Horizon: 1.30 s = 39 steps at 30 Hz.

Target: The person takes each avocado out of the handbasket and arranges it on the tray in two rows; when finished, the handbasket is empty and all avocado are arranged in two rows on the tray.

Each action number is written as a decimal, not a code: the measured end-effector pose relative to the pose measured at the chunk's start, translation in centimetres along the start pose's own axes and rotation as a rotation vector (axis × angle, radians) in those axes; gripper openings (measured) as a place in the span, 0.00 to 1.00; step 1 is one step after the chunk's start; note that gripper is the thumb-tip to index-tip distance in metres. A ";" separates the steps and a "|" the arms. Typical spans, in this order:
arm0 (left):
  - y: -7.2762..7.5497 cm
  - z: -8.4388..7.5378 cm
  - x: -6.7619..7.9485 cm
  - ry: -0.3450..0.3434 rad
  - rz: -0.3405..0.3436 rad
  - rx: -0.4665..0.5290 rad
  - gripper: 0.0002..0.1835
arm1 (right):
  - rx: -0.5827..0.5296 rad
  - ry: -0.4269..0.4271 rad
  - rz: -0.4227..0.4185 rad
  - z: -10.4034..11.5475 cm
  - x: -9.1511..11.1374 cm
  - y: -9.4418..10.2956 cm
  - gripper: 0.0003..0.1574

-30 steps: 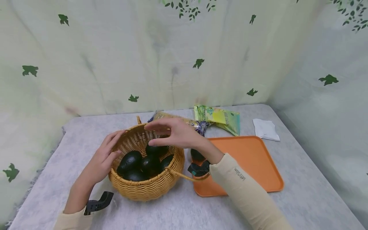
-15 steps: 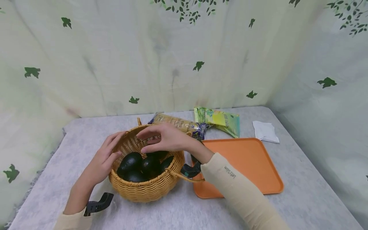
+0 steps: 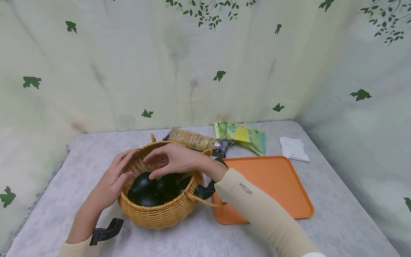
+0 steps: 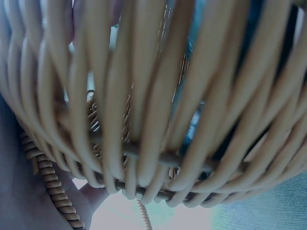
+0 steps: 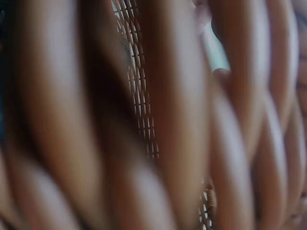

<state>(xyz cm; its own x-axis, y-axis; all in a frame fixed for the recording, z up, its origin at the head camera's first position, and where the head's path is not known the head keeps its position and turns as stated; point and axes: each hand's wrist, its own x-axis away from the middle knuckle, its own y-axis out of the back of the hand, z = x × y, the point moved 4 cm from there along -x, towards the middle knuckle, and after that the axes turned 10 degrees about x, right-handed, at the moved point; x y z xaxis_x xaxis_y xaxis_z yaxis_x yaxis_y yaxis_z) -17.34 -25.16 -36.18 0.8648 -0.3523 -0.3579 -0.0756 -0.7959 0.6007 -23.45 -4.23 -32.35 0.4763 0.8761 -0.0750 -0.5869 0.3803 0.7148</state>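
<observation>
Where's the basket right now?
In the head view, the basket stands left of centre, beside the tray, the left hand at its rim and the right hand at its opening.

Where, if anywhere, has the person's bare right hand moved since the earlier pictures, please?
Yes: in the head view, the person's bare right hand has shifted left, farther from the orange, rectangular tray with rounded corners.

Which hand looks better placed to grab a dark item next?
Probably the right hand: it hangs over the dark items in the basket, while the left hand rests at its rim.
</observation>
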 end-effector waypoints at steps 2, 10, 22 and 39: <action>0.2 0.0 0.1 -0.009 -0.005 -0.003 0.33 | 0.017 -0.003 0.017 0.0 -0.2 -0.2 0.32; 0.4 -0.2 0.6 -0.017 -0.018 -0.038 0.33 | 0.037 0.024 0.126 0.2 -0.9 -1.3 0.30; 0.2 -0.2 0.7 -0.026 -0.018 -0.023 0.33 | 0.125 0.045 0.227 0.1 -1.4 -1.8 0.32; 0.5 -0.4 0.6 -0.013 -0.010 -0.022 0.33 | 0.150 -0.017 0.277 0.2 -1.4 -1.9 0.32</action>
<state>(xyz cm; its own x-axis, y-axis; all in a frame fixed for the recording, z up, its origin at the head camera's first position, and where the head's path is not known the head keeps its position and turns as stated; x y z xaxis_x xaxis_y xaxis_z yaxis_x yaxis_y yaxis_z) -16.71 -25.56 -35.81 0.8590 -0.3511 -0.3726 -0.0563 -0.7882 0.6128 -22.86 -6.23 -33.48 0.3236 0.9347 0.1472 -0.5928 0.0790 0.8015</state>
